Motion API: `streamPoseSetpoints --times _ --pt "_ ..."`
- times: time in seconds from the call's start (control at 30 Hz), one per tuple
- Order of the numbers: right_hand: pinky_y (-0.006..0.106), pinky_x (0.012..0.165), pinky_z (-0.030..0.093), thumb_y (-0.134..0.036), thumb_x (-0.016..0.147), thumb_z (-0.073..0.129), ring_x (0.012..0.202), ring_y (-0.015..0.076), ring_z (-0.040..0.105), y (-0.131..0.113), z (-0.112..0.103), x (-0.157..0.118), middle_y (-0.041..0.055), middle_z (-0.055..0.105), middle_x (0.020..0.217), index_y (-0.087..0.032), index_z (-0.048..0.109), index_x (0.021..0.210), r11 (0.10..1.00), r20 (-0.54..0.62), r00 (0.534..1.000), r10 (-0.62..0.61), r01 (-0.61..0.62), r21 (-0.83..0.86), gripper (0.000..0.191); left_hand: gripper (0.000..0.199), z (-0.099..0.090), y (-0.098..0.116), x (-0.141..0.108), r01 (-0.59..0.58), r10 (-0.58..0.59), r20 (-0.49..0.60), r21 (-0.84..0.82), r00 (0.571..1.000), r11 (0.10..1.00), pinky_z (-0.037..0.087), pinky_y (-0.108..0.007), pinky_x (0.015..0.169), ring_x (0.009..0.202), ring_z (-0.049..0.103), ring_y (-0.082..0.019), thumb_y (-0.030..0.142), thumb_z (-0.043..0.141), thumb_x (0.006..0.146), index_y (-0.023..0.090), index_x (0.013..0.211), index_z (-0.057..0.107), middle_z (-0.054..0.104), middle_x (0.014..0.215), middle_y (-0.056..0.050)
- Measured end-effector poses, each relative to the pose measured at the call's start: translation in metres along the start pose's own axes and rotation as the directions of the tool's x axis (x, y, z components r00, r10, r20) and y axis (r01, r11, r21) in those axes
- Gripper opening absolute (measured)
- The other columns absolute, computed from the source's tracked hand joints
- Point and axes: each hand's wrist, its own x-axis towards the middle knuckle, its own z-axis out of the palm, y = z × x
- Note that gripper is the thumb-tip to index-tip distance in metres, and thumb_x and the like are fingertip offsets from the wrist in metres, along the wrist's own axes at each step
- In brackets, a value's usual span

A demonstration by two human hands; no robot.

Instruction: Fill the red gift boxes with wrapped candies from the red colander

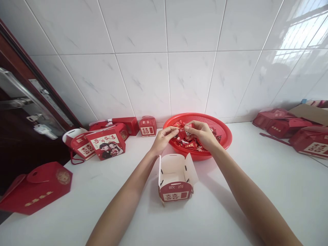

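Note:
A red plastic basket [224,136] holds several red-wrapped candies [191,146]. Over its near left rim, my left hand [164,138] is closed in a pinch; whatever its fingertips hold is too small to tell. My right hand [202,134] reaches over the basket from the right, thumb and fingers closed on a small wrapped candy [189,132]. Between my forearms stands an open red gift box [175,196] with a white inside and its flaps up. That box sits just in front of the basket, and neither hand touches it.
Several red gift boxes [106,143] stand at the left, with a larger one [38,188] near the table's left edge. A small closed box [148,126] is by the tiled wall. More red boxes [311,141] and a cardboard carton [312,112] are at the right. A door [23,123] borders the left.

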Motion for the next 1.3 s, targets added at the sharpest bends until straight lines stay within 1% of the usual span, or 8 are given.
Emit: streamPoseSetpoints --times 0.33,0.53,0.63,0.73,0.87,0.93,1.07,1.3 --pt "0.031 0.065 0.052 -0.047 0.075 0.079 0.063 0.0149 0.061 0.003 -0.001 0.001 -0.0014 0.064 0.070 -0.020 0.068 0.083 1.000 0.039 0.999 -0.017 0.016 0.019 0.031 0.029 -0.003 -0.003 0.001 0.032 -0.031 0.011 -0.054 0.999 0.998 0.047 -0.031 0.085 0.088 0.063 -0.019 0.047 0.080 0.072 0.022 0.085 0.077 0.072 0.086 0.000" --pt "0.030 0.060 0.051 -0.046 0.070 0.082 0.058 0.0132 0.058 0.005 -0.003 0.004 -0.0015 0.065 0.072 -0.021 0.068 0.082 0.994 -0.167 0.983 -0.079 0.091 0.061 0.031 0.031 -0.002 -0.002 0.003 0.032 -0.034 -0.020 -0.081 0.999 0.996 0.045 -0.037 0.101 0.121 0.060 -0.027 0.044 0.073 0.076 0.022 0.098 0.079 0.074 0.119 -0.006" --pt "0.032 0.070 0.055 -0.042 0.068 0.084 0.071 0.0163 0.064 0.003 -0.002 0.003 0.0014 0.070 0.084 -0.021 0.071 0.086 0.989 -0.212 0.968 -0.134 0.144 0.032 0.030 0.033 -0.002 -0.002 0.002 0.024 -0.025 -0.007 -0.076 1.000 0.997 0.044 -0.039 0.106 0.127 0.057 -0.029 0.034 0.076 0.073 0.022 0.104 0.078 0.072 0.126 -0.006" --pt "0.037 0.084 0.055 -0.041 0.070 0.083 0.091 0.0223 0.068 0.002 0.001 0.000 0.0053 0.074 0.098 -0.022 0.076 0.089 0.987 -0.151 0.976 -0.154 0.147 -0.062 0.028 0.042 -0.002 -0.004 0.002 -0.014 0.014 -0.001 -0.049 1.000 0.999 0.043 -0.041 0.109 0.129 0.057 -0.029 0.029 0.076 0.074 0.023 0.115 0.073 0.070 0.130 -0.006" --pt "0.042 0.095 0.052 -0.042 0.080 0.075 0.113 0.0276 0.065 0.006 0.004 0.000 0.0074 0.073 0.118 -0.024 0.080 0.090 0.959 -0.038 0.978 -0.206 0.194 -0.206 0.021 0.054 -0.003 -0.007 0.002 -0.024 0.024 -0.019 -0.010 1.000 1.000 0.043 -0.043 0.110 0.128 0.057 -0.028 0.027 0.072 0.077 0.024 0.130 0.064 0.071 0.127 -0.006" --pt "0.044 0.095 0.053 -0.039 0.080 0.074 0.112 0.0282 0.066 0.011 0.003 0.003 0.0075 0.074 0.113 -0.025 0.080 0.090 0.946 -0.030 0.971 -0.239 0.226 -0.232 0.019 0.053 -0.003 -0.007 0.002 -0.019 0.019 -0.037 0.006 0.999 1.000 0.043 -0.043 0.110 0.128 0.058 -0.028 0.026 0.072 0.077 0.023 0.129 0.065 0.071 0.127 -0.007" --pt "0.044 0.089 0.056 -0.031 0.076 0.075 0.095 0.0255 0.070 0.016 0.000 0.006 0.0065 0.076 0.098 -0.022 0.077 0.089 0.945 -0.026 0.970 -0.241 0.228 -0.235 0.015 0.047 -0.001 -0.006 0.002 -0.014 0.017 -0.057 0.040 0.998 0.999 0.045 -0.042 0.107 0.123 0.060 -0.028 0.028 0.072 0.077 0.021 0.122 0.068 0.072 0.123 -0.007" --pt "0.044 0.097 0.053 -0.023 0.070 0.080 0.109 0.0246 0.066 0.013 0.001 0.005 0.0064 0.073 0.110 -0.023 0.072 0.107 0.940 -0.034 0.975 -0.219 0.201 -0.275 0.038 0.044 0.001 -0.009 0.001 -0.036 0.042 -0.088 0.062 0.995 0.997 0.049 -0.041 0.100 0.113 0.063 -0.027 0.037 0.076 0.076 0.019 0.115 0.069 0.072 0.116 -0.008"
